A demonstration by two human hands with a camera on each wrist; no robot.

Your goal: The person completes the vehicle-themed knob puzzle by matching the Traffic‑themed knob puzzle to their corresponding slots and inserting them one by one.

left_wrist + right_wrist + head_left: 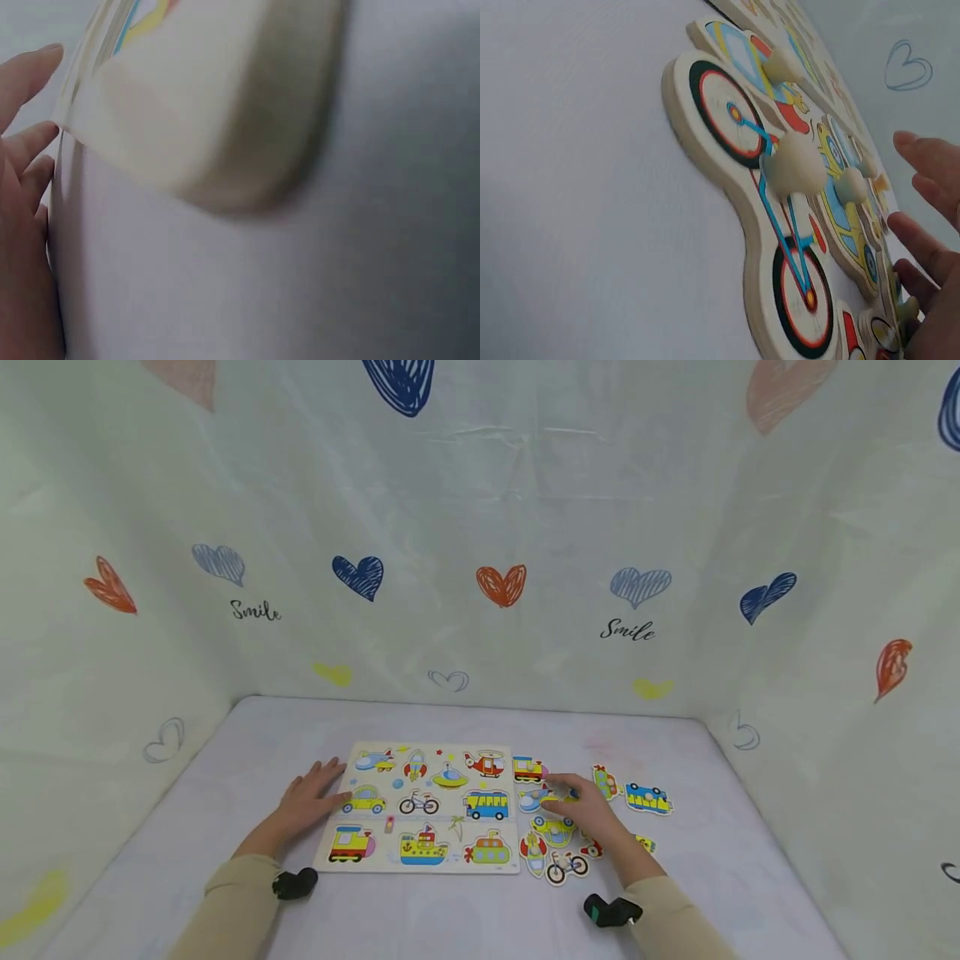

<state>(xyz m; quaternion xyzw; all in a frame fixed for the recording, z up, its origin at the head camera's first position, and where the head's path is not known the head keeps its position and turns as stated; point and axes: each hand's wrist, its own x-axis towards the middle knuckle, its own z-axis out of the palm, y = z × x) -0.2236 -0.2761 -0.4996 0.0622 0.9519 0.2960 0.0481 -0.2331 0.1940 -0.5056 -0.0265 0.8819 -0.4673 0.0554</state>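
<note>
A flat wooden puzzle board [386, 853] printed with vehicles lies on the table. My left hand [306, 799] rests beside its left edge, the thumb reaching over the edge and the fingers spread. In the left wrist view a blurred corner of the board [172, 127] shows near the fingers. My right hand [588, 814] is over the loose knobbed pieces to the board's right, fingers apart and gripping nothing. Around it lie a train piece [528, 768], an airplane piece [531, 800], a yellow car piece [553, 832], a rocket piece [534, 853] and a bicycle piece [750, 199]. The hand partly hides some pieces.
Farther right lie a blue bus piece [649, 798] and a green submarine piece [603, 781]. Part of another piece [647, 843] shows beside the right wrist. The white table [450, 918] is enclosed by a hanging cloth [555, 660] with hearts at the back and sides.
</note>
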